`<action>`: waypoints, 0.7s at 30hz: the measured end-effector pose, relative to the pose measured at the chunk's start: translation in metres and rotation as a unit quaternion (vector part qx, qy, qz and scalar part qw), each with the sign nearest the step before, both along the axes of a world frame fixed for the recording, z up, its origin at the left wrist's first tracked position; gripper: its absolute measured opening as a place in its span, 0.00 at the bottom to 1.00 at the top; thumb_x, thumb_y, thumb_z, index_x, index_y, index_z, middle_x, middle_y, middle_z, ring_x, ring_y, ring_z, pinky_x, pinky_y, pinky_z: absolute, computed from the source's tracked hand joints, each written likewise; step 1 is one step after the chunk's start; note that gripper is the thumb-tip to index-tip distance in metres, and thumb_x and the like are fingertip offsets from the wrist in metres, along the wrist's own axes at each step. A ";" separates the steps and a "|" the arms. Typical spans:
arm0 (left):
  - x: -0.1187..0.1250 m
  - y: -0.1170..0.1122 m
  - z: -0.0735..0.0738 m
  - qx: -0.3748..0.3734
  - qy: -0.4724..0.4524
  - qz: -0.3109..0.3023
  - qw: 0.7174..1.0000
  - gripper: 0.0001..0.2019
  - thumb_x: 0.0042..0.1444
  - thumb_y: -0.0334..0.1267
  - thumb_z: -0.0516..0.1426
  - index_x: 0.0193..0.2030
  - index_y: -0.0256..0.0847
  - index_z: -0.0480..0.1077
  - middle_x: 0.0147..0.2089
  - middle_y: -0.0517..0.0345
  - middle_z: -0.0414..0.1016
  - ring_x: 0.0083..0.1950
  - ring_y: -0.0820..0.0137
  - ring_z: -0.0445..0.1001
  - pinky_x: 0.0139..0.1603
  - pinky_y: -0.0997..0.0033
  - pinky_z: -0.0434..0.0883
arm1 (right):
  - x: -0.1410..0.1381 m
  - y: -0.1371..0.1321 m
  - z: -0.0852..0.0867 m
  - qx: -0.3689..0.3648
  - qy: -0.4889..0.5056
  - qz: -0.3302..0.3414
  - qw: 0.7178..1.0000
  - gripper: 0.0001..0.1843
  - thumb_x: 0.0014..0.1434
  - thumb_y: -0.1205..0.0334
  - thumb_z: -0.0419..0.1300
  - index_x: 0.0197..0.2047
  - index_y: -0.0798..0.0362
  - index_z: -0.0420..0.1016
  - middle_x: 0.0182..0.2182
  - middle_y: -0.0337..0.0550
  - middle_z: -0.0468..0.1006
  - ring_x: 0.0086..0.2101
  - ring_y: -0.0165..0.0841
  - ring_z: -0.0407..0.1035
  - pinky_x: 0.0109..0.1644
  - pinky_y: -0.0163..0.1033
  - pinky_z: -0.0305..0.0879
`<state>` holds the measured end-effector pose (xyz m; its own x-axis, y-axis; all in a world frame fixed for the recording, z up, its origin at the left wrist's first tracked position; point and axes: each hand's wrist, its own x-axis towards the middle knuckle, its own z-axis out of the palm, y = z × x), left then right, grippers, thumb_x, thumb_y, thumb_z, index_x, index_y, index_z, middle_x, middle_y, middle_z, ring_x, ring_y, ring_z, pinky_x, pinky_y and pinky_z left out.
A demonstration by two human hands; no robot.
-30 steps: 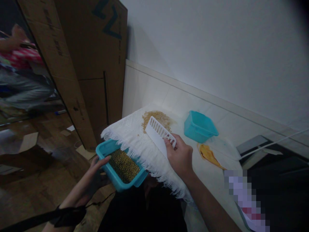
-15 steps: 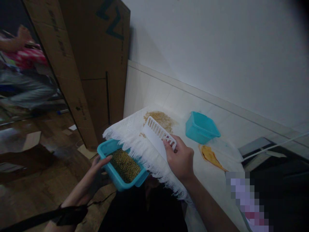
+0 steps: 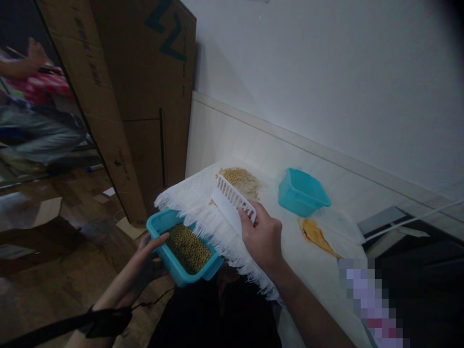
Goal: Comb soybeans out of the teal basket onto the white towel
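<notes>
Widest of all, the fringed white cloth point(image 3: 192, 195), its fringe hanging over a blue tub point(image 3: 178, 274) that the left hand point(image 3: 144, 258) grips — thumb over the rim. The right hand point(image 3: 264, 237) pinches a white slotted scraper point(image 3: 225, 207) over the cloth — and the beans point(image 3: 235, 177), tiniest, lie heaped beyond it and inside the tub.

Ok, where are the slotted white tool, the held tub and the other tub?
Slotted white tool point(image 3: 227, 207), head view: its flat face.
Held tub point(image 3: 186, 279), head view: its rim corner.
Other tub point(image 3: 291, 195), head view: its outer wall.
</notes>
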<state>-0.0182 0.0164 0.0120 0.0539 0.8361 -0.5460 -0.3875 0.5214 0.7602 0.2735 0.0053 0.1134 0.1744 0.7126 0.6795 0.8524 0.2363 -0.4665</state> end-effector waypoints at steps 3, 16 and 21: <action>0.000 0.004 -0.005 -0.016 0.018 -0.007 1.000 0.50 0.51 0.57 0.82 0.78 0.56 0.71 0.65 0.41 0.87 0.46 0.47 0.93 0.38 0.54 0.87 | -0.003 0.004 0.000 0.005 -0.007 0.001 1.000 0.17 0.73 0.56 0.62 0.51 0.54 0.91 0.33 0.53 0.93 0.29 0.45 0.88 0.35 0.40 0.81; 0.004 0.006 -0.004 -0.017 0.033 0.005 0.999 0.45 0.52 0.59 0.81 0.74 0.58 0.72 0.58 0.47 0.84 0.45 0.51 0.90 0.41 0.53 0.88 | -0.018 0.009 0.006 -0.005 -0.003 0.015 1.000 0.15 0.73 0.60 0.62 0.51 0.51 0.91 0.33 0.49 0.92 0.32 0.44 0.89 0.35 0.38 0.78; -0.001 0.006 0.001 0.001 0.029 -0.023 0.999 0.49 0.55 0.61 0.79 0.79 0.58 0.66 0.58 0.48 0.86 0.43 0.54 0.91 0.45 0.54 0.89 | -0.022 0.004 0.004 0.010 -0.004 0.023 1.000 0.16 0.73 0.60 0.60 0.51 0.52 0.91 0.32 0.50 0.92 0.29 0.43 0.88 0.33 0.38 0.77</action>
<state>-0.0188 0.0220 0.0131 0.0607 0.8350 -0.5469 -0.3190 0.5354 0.7820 0.2515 0.0097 0.1177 0.1358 0.7066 0.6944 0.8440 0.2846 -0.4546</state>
